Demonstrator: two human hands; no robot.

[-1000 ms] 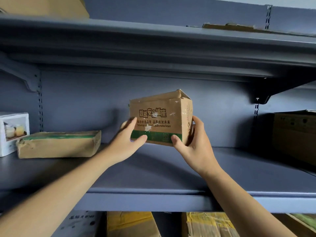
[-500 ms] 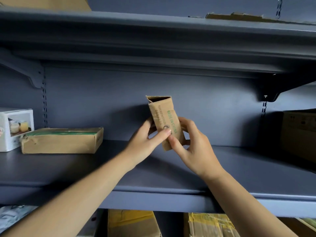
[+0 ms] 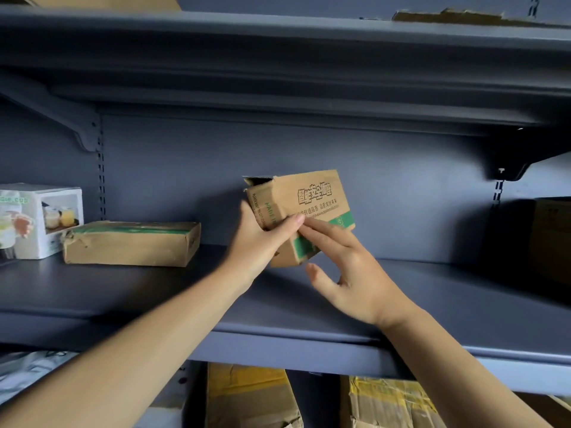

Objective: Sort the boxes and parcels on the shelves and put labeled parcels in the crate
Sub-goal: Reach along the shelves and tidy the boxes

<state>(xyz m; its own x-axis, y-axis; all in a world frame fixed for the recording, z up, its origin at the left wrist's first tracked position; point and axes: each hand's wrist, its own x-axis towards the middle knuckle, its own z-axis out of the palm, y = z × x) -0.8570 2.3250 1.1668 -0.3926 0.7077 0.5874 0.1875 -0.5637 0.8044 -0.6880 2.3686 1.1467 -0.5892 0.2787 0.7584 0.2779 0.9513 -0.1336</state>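
A left hand (image 3: 259, 242) is gripping a small brown cardboard box with a green stripe (image 3: 312, 205), tilted above the grey metal shelf (image 3: 432, 304), while the right hand (image 3: 349, 267), fingers straight, is steadying its face, seemingly checking for a label.

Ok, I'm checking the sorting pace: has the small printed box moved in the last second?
Yes. The small printed box has tipped leftward, its top toward the flat parcel.

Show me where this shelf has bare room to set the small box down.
Bare shelf runs from the flat parcel to the dark box at right, beneath the held box. The strip before the parcel is bare too. Crowded at left: the white box sits beside the parcel.
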